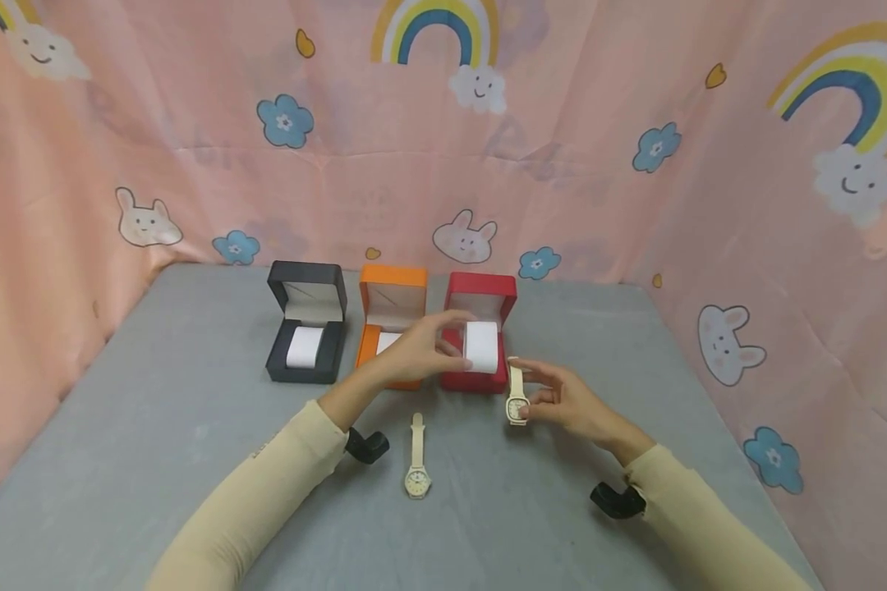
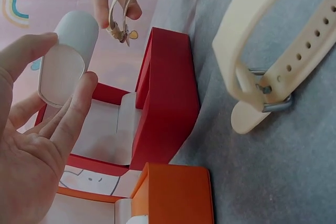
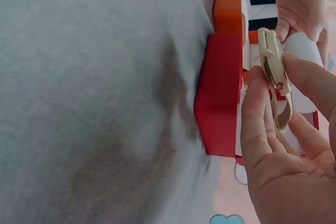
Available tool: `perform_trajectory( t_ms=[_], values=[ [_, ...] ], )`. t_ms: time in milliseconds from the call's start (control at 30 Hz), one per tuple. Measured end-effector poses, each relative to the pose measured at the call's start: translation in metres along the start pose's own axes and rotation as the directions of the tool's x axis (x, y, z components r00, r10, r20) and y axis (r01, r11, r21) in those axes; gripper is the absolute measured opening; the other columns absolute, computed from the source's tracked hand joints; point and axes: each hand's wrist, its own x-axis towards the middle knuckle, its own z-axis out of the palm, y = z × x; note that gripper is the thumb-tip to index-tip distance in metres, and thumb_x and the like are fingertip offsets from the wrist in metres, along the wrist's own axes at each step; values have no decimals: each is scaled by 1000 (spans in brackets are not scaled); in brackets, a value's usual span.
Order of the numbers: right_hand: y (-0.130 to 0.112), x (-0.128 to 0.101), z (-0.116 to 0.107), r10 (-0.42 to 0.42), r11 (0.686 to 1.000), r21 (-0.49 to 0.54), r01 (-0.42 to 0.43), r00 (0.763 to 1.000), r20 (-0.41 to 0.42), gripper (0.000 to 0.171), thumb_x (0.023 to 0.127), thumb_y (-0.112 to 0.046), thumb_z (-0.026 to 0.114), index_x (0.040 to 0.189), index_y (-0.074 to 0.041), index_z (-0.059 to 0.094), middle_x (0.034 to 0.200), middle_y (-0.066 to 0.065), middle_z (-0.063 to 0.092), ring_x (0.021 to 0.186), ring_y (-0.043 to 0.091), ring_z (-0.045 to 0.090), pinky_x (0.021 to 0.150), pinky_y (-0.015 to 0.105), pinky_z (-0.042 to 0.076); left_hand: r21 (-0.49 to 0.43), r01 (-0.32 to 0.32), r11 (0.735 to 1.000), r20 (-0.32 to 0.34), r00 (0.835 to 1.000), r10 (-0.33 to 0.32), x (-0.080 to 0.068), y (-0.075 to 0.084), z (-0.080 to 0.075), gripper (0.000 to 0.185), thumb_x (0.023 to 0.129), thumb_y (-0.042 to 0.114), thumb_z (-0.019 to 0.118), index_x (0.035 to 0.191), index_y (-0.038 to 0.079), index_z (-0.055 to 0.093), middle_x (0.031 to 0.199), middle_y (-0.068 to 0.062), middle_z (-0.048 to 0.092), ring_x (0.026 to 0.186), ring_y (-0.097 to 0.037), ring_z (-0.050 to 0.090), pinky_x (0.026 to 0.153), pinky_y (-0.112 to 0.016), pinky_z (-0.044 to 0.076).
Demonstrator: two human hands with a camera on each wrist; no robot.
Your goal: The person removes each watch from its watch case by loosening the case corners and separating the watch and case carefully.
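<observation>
One white cushion (image 1: 482,345) between left-hand fingers (image 1: 454,355)

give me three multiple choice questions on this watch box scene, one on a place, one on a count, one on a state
1. Where does the round-faced watch lie?
A. inside the black box
B. flat on the grey table, between the two forearms
C. on the orange box's lid

2. How many watch boxes stand on the table?
A. two
B. three
C. four

3. What is the left hand doing?
A. resting flat on the table
B. closing the black box
C. holding the white cushion over the red box

Answers:
1. B, the watch lies stretched out on the cloth in the head view.
2. B, a black box, an orange box and a red box stand in a row, all open.
3. C, its fingers grip the white cushion above the red box, while the right hand pinches the square-faced watch.
</observation>
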Motion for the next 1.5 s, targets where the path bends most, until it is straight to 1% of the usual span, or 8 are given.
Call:
perform_trajectory(
  t_ms=[133, 367, 433, 567, 833, 1033, 1267, 1500],
  values=[
    [2, -3, 0, -7, 1000, -17, 7, 1000, 6, 75, 90, -7, 75, 154, 0, 37, 150, 33, 42, 84, 17, 73, 83, 21, 57, 10, 3, 1000, -5, 1000, -2, 4, 0, 2, 67, 87, 17, 80, 146, 22, 49, 144, -8, 56, 93, -18, 71, 84, -32, 60],
    [5, -10, 2, 12, 1000, -23, -11, 1000, 22, 76, 90, -8, 75, 154, 1, 35, 145, 35, 45, 74, 27, 69, 74, 20, 55, 6, -4, 1000, 13, 1000, 4, 8, -1, 4, 67, 88, 16, 79, 147, 21, 48, 145, -8, 55, 94, -17, 71, 85, -32, 60],
    [6, -12, 3, 13, 1000, -20, -12, 1000, 29, 75, 90, -8, 75, 154, 1, 36, 145, 35, 44, 73, 27, 68, 74, 20, 55, 5, -5, 1000, 16, 1000, 5, 9, -2, 5, 67, 88, 16, 79, 147, 21, 48, 145, -9, 54, 94, -18, 71, 85, -32, 60],
    [10, -15, 5, 7, 1000, -1, -7, 999, 48, 76, 89, -5, 75, 154, 2, 36, 144, 37, 43, 70, 24, 66, 73, 19, 55, 3, -8, 1000, 18, 1000, 8, 10, -1, 5, 67, 87, 16, 79, 147, 20, 48, 145, -11, 54, 94, -18, 72, 83, -32, 60],
    [22, -21, 8, -22, 1000, 24, 20, 996, 83, 75, 89, 0, 73, 153, 6, 34, 145, 40, 41, 74, 11, 68, 76, 20, 57, 28, -20, 999, 22, 1000, 20, 13, -2, 10, 66, 88, 15, 78, 146, 18, 49, 144, -11, 55, 93, -18, 72, 83, -30, 60],
    [28, -28, 13, -25, 999, 40, 21, 995, 99, 74, 89, -1, 73, 152, 8, 34, 148, 40, 38, 78, 10, 69, 77, 21, 58, 52, -8, 999, 24, 1000, 7, 12, -2, 15, 67, 87, 17, 79, 147, 18, 49, 144, -9, 56, 92, -16, 71, 81, -29, 59],
    [31, -35, 18, -14, 998, 57, 8, 994, 107, 73, 89, 0, 72, 151, 8, 34, 139, 40, 42, 76, 11, 70, 75, 21, 57, 57, -11, 998, 38, 999, 9, 11, 0, 16, 70, 88, 18, 79, 150, 16, 47, 147, -11, 53, 93, -16, 71, 85, -30, 60],
    [35, -37, 22, -19, 998, 60, 13, 994, 105, 73, 89, 3, 72, 150, 11, 34, 141, 43, 41, 79, 9, 71, 74, 21, 58, 82, 0, 997, 42, 999, -4, 8, -2, 17, 70, 88, 20, 79, 150, 15, 46, 147, -11, 53, 93, -15, 72, 84, -29, 59]
  ],
)
